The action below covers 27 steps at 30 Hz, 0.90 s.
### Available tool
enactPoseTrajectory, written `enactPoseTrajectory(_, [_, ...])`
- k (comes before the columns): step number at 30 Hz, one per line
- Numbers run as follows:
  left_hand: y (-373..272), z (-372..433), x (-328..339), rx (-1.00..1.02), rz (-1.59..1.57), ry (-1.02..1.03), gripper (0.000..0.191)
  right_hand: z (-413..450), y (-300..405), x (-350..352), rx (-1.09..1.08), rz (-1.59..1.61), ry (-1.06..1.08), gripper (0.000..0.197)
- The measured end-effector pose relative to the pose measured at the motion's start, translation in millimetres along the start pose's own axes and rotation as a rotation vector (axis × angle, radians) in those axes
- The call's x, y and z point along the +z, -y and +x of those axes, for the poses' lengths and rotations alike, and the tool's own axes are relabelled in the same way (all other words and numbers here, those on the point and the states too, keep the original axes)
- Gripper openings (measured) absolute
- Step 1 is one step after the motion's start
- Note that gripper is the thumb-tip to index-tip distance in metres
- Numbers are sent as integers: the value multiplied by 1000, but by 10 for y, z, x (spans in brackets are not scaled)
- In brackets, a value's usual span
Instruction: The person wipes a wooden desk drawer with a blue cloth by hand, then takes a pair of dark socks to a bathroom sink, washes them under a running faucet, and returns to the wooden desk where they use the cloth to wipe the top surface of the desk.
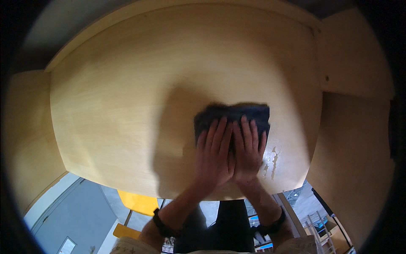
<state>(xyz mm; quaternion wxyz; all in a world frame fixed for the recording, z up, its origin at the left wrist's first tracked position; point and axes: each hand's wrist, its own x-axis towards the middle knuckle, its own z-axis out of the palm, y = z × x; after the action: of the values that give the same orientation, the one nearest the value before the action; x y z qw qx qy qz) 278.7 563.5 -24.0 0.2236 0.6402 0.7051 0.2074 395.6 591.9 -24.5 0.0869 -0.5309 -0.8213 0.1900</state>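
Observation:
A folded dark cloth [252, 109] lies on the pale wooden desktop [114, 104], right of the middle. Both hands press flat on it, side by side, with fingers stretched towards the desk's back. My left hand [213, 152] covers the cloth's left part. Over the right part lies my right hand [249, 149], its thumb side close against the left. The palms hide the cloth's near portion. Just right of my right hand, a small wet streak [273, 163] glistens on the wood.
Wooden side panels rise at the left [28, 127] and right [352, 133], and a raised ledge [190, 3] runs along the back. Below the desk's front edge are a yellow chair [138, 201], a grey door [74, 216] and a metal ladder [322, 231].

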Motion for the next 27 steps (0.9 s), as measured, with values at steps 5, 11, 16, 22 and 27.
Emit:
enactPoseTrajectory(5, [199,910,-115,131,57,-122,59,939,-70,-127,-2,-221,54,67])
enactPoseTrajectory(11, [619,1964,-159,271,130,-267,57,1998,-189,104,-127,-210,-269,63])
enactPoseTrajectory(16, [919,2588,-365,321,271,-333,60,2672,-72,234,-144,-227,-380,62])
enactPoseTrajectory(22, [730,2961,-399,190,302,-182,57,2962,-182,-279,-191,-325,-408,64])
enactPoseTrajectory(27, [822,2758,-424,163,356,-180,55,2843,-158,75,-212,-406,-358,67])
